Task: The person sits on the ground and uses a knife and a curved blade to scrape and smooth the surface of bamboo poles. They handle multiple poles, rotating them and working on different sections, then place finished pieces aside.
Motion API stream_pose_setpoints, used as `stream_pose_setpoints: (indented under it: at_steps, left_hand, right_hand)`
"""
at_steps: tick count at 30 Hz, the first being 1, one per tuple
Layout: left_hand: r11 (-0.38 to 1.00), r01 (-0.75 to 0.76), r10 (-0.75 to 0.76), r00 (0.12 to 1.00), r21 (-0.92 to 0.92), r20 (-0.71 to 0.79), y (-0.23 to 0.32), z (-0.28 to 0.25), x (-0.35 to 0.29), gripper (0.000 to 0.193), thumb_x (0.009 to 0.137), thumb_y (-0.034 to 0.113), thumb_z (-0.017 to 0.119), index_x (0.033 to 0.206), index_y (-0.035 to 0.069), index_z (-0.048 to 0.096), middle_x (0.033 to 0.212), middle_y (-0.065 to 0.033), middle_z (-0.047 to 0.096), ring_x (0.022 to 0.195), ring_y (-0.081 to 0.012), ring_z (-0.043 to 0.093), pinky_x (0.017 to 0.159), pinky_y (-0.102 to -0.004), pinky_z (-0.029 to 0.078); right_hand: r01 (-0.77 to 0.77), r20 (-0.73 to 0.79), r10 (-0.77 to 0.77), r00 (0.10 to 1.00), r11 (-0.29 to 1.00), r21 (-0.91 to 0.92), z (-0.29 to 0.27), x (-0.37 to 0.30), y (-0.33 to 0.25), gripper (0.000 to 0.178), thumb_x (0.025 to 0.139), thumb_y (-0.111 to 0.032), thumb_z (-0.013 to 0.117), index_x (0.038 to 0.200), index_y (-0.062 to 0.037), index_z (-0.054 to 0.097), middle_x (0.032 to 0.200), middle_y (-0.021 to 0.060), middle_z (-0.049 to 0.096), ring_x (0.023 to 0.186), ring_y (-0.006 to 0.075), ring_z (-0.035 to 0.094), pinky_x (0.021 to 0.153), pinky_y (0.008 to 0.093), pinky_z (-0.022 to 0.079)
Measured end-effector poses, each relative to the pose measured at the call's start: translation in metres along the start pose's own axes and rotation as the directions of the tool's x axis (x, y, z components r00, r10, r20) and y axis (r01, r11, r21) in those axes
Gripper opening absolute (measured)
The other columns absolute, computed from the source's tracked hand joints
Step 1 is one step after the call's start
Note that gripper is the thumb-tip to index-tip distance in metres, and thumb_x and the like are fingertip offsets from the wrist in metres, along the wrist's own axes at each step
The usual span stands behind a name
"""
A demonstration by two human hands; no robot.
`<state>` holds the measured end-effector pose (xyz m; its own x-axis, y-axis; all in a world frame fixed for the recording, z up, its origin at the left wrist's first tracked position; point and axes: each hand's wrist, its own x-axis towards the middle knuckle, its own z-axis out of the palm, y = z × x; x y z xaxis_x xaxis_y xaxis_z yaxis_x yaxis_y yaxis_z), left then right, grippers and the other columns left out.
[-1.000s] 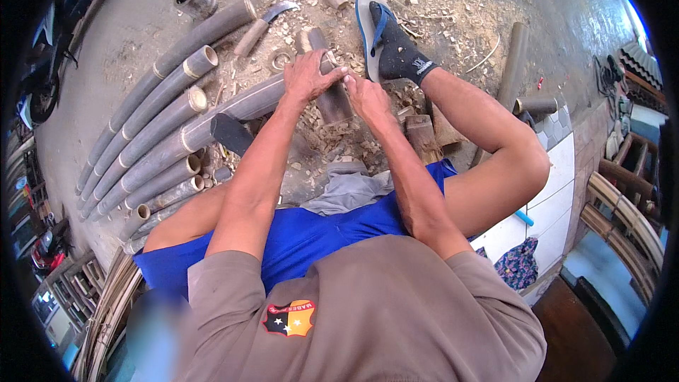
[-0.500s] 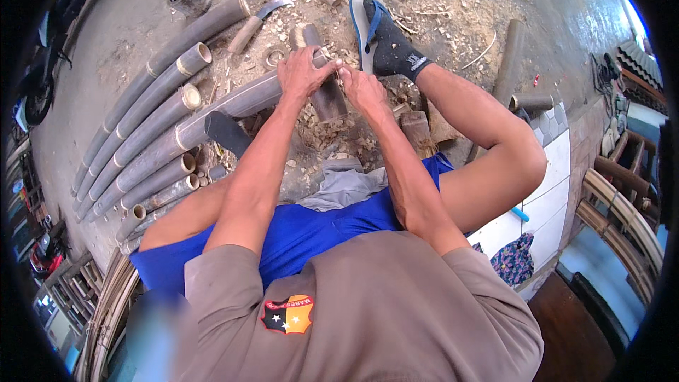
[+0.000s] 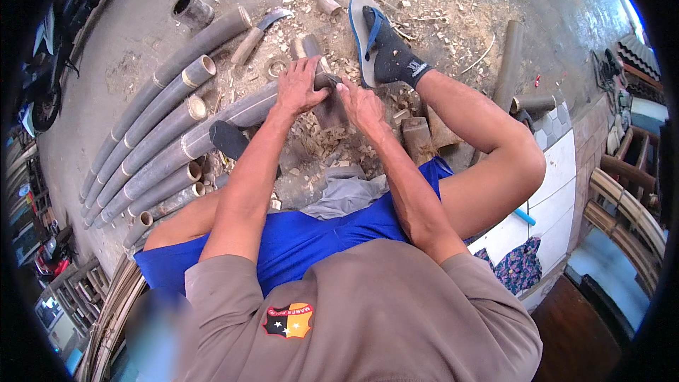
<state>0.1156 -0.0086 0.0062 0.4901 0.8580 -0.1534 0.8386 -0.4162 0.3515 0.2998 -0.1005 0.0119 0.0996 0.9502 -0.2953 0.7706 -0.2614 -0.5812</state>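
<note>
A long dark bamboo pole [image 3: 247,110] runs from the left to between my hands, its near end resting across a short, thick log-like piece [image 3: 329,112]. My left hand [image 3: 300,86] lies wrapped over the top of the pole close to its cut end. Against that end my right hand [image 3: 363,106] is closed on a small knife [image 3: 334,79]; its short dark blade shows at the fingertips and its handle is hidden in the fist.
More bamboo poles [image 3: 159,126] lie fanned out on my left. Beyond my hands are a curved-blade machete [image 3: 249,44], a wooden-handled tool [image 3: 327,4] and a hollow bamboo piece [image 3: 192,10] among wood chips. My sandalled foot [image 3: 385,46] is beside the work; another bamboo length [image 3: 508,64] lies right.
The small knife's blade now shows above my right fingertips at the pole's end. My right hand has shifted slightly nearer; the left keeps its hold on the pole.
</note>
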Motion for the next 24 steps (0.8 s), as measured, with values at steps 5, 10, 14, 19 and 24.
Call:
stream_pose_setpoints:
  at_steps: [5, 10, 14, 19, 24]
  left_hand:
    - [0.993, 0.052, -0.048, 0.998, -0.104, 0.047, 0.004, -0.002, 0.002, 0.095, 0.083, 0.072, 0.068, 0.156, 0.015, 0.046, 0.151, -0.0173, 0.055, 0.14, -0.0382, 0.049, 0.113, -0.0541, 0.038]
    - [0.984, 0.087, -0.092, 0.996, -0.156, -0.023, 0.003, 0.004, 0.001, 0.095, 0.083, 0.075, 0.067, 0.155, 0.016, 0.05, 0.147, -0.0159, 0.059, 0.138, -0.0352, 0.053, 0.112, -0.0526, 0.039]
    - [0.968, 0.225, -0.227, 0.974, -0.114, -0.007, 0.027, -0.001, 0.019, 0.094, 0.082, 0.075, 0.068, 0.154, 0.017, 0.052, 0.146, -0.0161, 0.061, 0.134, -0.0353, 0.056, 0.11, -0.0504, 0.041]
    - [0.994, 0.052, -0.051, 0.999, -0.101, 0.006, 0.002, -0.007, 0.011, 0.095, 0.086, 0.076, 0.064, 0.154, 0.012, 0.05, 0.147, -0.0183, 0.059, 0.137, -0.0369, 0.053, 0.113, -0.0504, 0.04]
    - [0.985, 0.057, -0.05, 0.998, -0.16, 0.044, 0.0, -0.001, 0.012, 0.091, 0.089, 0.073, 0.062, 0.154, 0.011, 0.049, 0.15, -0.0168, 0.058, 0.137, -0.0357, 0.053, 0.112, -0.0521, 0.039]
  right_hand:
    - [0.014, -0.027, -0.014, 1.0, 1.0, -0.017, 0.005, 0.0, 0.005, 0.05, 0.11, -0.047, 0.042, 0.15, -0.0212, 0.057, 0.096, 0.0272, 0.075, 0.092, 0.0481, 0.073, 0.08, 0.0595, 0.057]
    - [-0.07, -0.02, 0.071, 0.997, 0.996, 0.057, 0.0, -0.001, -0.009, 0.05, 0.11, -0.048, 0.042, 0.144, -0.0189, 0.063, 0.099, 0.0293, 0.073, 0.095, 0.0519, 0.07, 0.082, 0.061, 0.055]
    - [-0.153, -0.005, 0.154, 0.988, 0.983, 0.104, 0.032, 0.046, 0.038, 0.05, 0.11, -0.048, 0.041, 0.137, -0.0168, 0.068, 0.101, 0.0313, 0.072, 0.097, 0.0544, 0.069, 0.084, 0.062, 0.054]
    - [-0.041, 0.042, 0.039, 0.998, 0.998, 0.048, -0.005, 0.026, 0.008, 0.049, 0.11, -0.048, 0.04, 0.139, -0.0173, 0.066, 0.102, 0.0298, 0.073, 0.098, 0.053, 0.069, 0.086, 0.0617, 0.054]
    - [-0.005, 0.071, 0.006, 0.997, 1.0, -0.017, -0.019, 0.013, -0.006, 0.047, 0.109, -0.047, 0.043, 0.142, -0.0199, 0.063, 0.102, 0.0274, 0.075, 0.094, 0.0497, 0.072, 0.083, 0.06, 0.056]
